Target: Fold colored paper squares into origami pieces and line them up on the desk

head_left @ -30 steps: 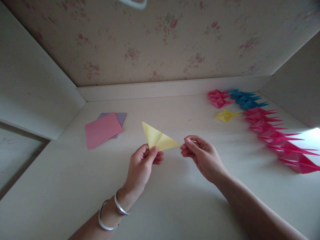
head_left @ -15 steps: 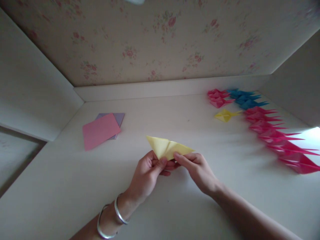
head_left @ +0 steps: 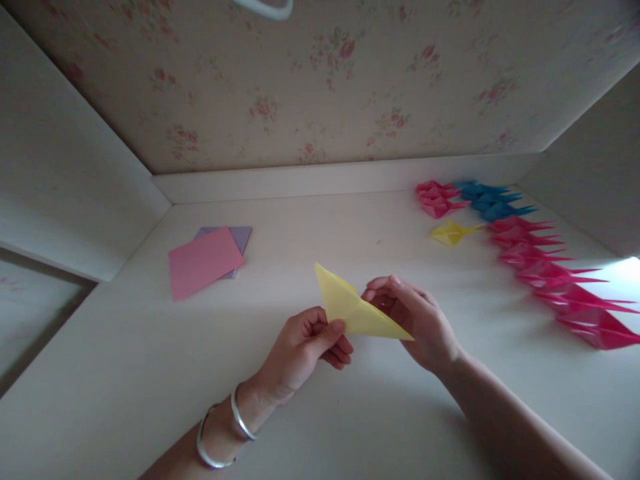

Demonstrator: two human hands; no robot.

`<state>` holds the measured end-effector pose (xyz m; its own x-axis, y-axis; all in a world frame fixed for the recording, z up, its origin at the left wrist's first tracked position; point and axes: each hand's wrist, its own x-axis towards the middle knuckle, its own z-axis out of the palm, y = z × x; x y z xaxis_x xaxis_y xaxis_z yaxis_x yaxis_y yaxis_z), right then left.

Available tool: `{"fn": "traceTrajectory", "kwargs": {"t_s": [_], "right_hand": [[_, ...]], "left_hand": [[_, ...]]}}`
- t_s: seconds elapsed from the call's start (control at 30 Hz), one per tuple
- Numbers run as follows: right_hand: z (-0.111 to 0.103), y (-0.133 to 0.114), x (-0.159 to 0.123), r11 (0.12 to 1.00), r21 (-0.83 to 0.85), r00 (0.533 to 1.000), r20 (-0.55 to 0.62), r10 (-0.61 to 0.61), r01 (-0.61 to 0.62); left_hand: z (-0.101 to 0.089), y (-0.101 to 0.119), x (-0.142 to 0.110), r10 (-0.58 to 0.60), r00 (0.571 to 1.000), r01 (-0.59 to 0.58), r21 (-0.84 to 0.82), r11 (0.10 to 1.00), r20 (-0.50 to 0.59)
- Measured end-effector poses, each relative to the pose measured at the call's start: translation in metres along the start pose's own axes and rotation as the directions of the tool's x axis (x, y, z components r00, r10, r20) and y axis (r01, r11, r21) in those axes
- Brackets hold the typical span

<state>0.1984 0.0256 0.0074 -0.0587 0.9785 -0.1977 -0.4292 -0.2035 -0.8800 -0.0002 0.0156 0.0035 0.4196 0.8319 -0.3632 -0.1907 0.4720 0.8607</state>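
Observation:
A folded piece of yellow origami paper [head_left: 353, 312], roughly a triangle, is held above the white tabletop. My left hand [head_left: 307, 347] pinches its lower left edge between thumb and fingers. Close behind the paper's right side is my right hand [head_left: 415, 317], its fingers loosely bent and apart, not gripping the sheet. Whether its fingertips touch the back of the paper I cannot tell. Two silver bangles [head_left: 243, 415] circle my left wrist.
Pink paper [head_left: 205, 263] lies over purple paper [head_left: 243, 237] at the left. At the right are rows of folded pink figures [head_left: 555, 277], several blue ones [head_left: 495, 200] and one yellow folded figure [head_left: 451, 233]. A floral wall [head_left: 300, 87] rises behind the white table [head_left: 300, 227].
The yellow paper has turned, its right point now lower and its left point higher. My right hand has let go of its lower edge and moved right and up.

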Motion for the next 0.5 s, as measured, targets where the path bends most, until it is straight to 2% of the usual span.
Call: {"fn": "traceTrajectory", "kwargs": {"t_s": [0.1, 0.2, 0.5], "right_hand": [[0.002, 0.001, -0.009, 0.993, -0.064, 0.975, 0.194, 0.105, -0.094], [0.004, 0.002, -0.014, 0.988, -0.113, 0.946, 0.297, 0.131, -0.101], [0.005, 0.002, -0.016, 0.99, -0.008, 0.926, 0.354, 0.132, -0.138]], "left_hand": [[0.001, 0.001, 0.0, -0.002, 0.999, 0.0, 0.029, 1.0, 0.044], [0.0, 0.003, 0.0, 0.025, 0.998, -0.025, 0.015, 1.0, 0.053], [-0.008, -0.002, 0.0, 0.063, 0.983, -0.055, -0.052, 0.997, 0.174]]}}
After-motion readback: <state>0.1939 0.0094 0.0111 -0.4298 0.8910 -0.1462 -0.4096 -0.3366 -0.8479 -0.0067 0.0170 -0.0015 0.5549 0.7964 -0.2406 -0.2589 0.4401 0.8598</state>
